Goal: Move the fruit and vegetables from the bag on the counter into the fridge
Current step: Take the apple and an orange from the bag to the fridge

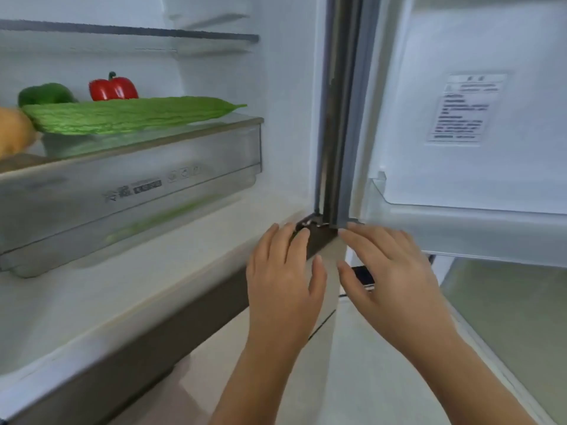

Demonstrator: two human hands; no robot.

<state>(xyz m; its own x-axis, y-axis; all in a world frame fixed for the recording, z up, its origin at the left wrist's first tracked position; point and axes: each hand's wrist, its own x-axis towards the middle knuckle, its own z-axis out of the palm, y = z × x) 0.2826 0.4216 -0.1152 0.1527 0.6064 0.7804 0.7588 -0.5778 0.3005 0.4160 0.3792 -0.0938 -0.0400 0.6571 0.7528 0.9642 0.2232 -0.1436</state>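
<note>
My left hand (283,271): it was open and empty, palm down, fingers loosely spread, held in front of the lower right corner of the open white fridge (285,124).
My right hand (388,271): it was likewise open and held nothing, fingers spread and pointing up and to the left, thumb turned towards the left hand; a narrow gap lay between the two hands.
Fingertips: those of both hands lay close to the dark metal hinge bracket (319,233) at the foot of the fridge frame; whether they touched it, I cannot tell.
Fridge door (460,56): it stood open at my right, white inside, with a printed white label (460,108) on its liner and a clear plastic door bin (466,228) just above my right hand.
Clear plastic drawer (147,191): it sat closed to the left of my hands, under the shelf, with small printed marks on its front.
Glass shelf (196,130): it lay above the drawer and carried the vegetables.
Long bumpy green bitter gourd (122,116): it lay lengthwise along the front of the shelf, its pointed tip towards the right.
Glossy red bell pepper (113,88): it stood upright behind the gourd, green stem up.
Green bell pepper (46,94): it sat left of the red one, also behind the gourd.
Rounded yellow-orange piece of produce (13,133): it was at the left edge, cut off by the frame, just beside the gourd's thick end.
Upper shelf (129,30): it ran across the top.
</note>
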